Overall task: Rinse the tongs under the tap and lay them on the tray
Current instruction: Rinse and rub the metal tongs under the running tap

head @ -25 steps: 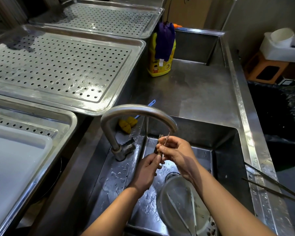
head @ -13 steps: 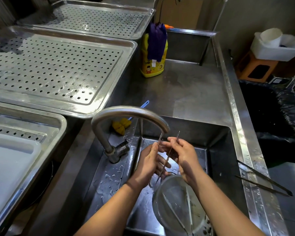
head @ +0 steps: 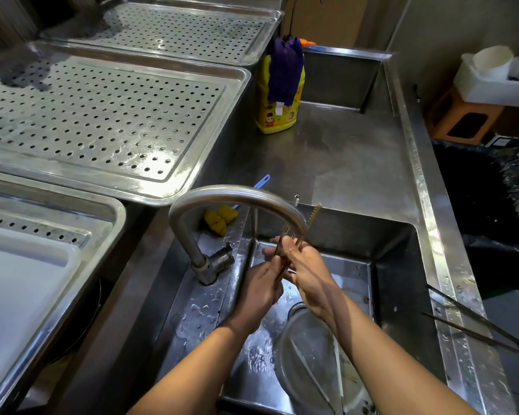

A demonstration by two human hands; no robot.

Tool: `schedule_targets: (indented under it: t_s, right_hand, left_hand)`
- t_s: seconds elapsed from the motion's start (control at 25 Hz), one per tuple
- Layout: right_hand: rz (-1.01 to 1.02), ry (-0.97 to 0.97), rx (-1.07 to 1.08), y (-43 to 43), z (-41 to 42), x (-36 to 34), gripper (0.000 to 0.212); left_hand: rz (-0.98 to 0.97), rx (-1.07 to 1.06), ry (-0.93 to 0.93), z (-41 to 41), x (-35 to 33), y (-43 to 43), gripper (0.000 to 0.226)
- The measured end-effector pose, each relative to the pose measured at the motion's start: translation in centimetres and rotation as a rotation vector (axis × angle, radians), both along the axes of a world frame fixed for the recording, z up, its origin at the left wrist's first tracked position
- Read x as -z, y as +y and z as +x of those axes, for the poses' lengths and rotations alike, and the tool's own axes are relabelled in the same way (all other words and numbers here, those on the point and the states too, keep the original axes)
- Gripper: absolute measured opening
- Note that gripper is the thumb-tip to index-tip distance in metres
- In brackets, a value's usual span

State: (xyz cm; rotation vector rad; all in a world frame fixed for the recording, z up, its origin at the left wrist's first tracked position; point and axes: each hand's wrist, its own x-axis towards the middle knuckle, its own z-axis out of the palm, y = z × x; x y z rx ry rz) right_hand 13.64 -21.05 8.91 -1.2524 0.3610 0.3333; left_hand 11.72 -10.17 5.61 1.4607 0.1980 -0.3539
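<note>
Both your hands meet at frame center under the tap [head: 237, 202] spout: left hand [head: 259, 290] & right hand [head: 307, 272] fingers pinching the thin tongs [head: 282, 259] upright over the sink [head: 402, 265]. Perforated tray [head: 108, 115] sits upper left; a 2nd pair of long tongs [head: 474, 324] lies on the sink's right rim.

The sink [head: 393, 274] sits at six o'clock, its tap [head: 222, 205] arching over it from nine o'clock. Trays [head: 168, 187] lie at ten o'clock on the bench [head: 342, 163]; a bottle [head: 279, 115] stands at twelve, spare tongs [head: 477, 327] rest at three.
</note>
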Motion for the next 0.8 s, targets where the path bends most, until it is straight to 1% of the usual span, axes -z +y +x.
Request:
schedule_targets:
  t_s: [0.08, 0.16, 0.2, 0.24, 0.28, 0.36, 0.4, 0.44, 0.52, 0.6, 0.64, 0.72, 0.8]
  right_hand:
    - [-0.085, -0.016, -0.014, 0.5, 1.2, -0.4, 0.023]
    - [-0.070, -0.034, 0.039, 1.1, 2.4, -0.7, 0.022]
    - [-0.046, -0.040, 0.050, 1.4, 2.8, -0.7, 0.021]
    - [-0.027, -0.041, 0.033, 1.7, 3.0, -0.8, 0.021]
    - [-0.015, -0.031, -0.010, 2.1, 3.1, -1.0, 0.023]
    - [-0.011, 0.007, -0.095, 2.6, 3.1, -1.2, 0.033]
    - [0.002, 0.025, -0.110, 2.7, 3.0, -1.2, 0.040]
    - [0.039, 0.044, -0.109, 2.7, 2.8, -1.3, 0.047]
    - [0.185, 0.087, -0.101, 2.1, 2.0, -1.4, 0.053]
    - [0.309, 0.126, -0.132, 1.0, 0.4, -1.7, 0.050]
    - [0.336, 0.135, -0.147, 0.5, -0.6, -1.6, 0.048]
    - [0.310, 0.124, -0.149, -0.7, -2.7, -1.3, 0.043]
    - [0.242, 0.125, -0.127, -1.6, -4.5, -1.2, 0.037]
  left_hand:
    - [0.042, 0.030, 0.021, 0.1, -0.1, 0.9, 0.058]
    - [0.063, 0.008, 0.091, -0.5, 0.2, 2.2, 0.055]
    - [0.107, -0.023, 0.103, -1.1, 0.6, 3.1, 0.050]
    - [0.216, -0.047, 0.066, -1.8, 1.1, 4.2, 0.045]
    - [0.422, -0.035, -0.034, -2.5, 1.9, 5.5, 0.040]
    - [0.974, 0.092, -0.346, -3.4, 3.6, 8.4, 0.026]
    - [1.143, 0.161, -0.476, -3.6, 4.1, 9.6, 0.018]
    - [1.233, 0.223, -0.541, -3.8, 4.4, 10.5, 0.014]
    - [1.300, 0.310, -0.583, -4.4, 5.4, 11.1, 0.022]
    - [1.333, 0.355, -0.582, -5.3, 6.5, 11.0, 0.032]
    - [1.352, 0.365, -0.579, -5.6, 6.9, 11.0, 0.033]
    - [1.342, 0.343, -0.572, -5.6, 7.3, 11.1, 0.030]
    - [1.301, 0.273, -0.593, -5.5, 7.5, 11.3, 0.024]
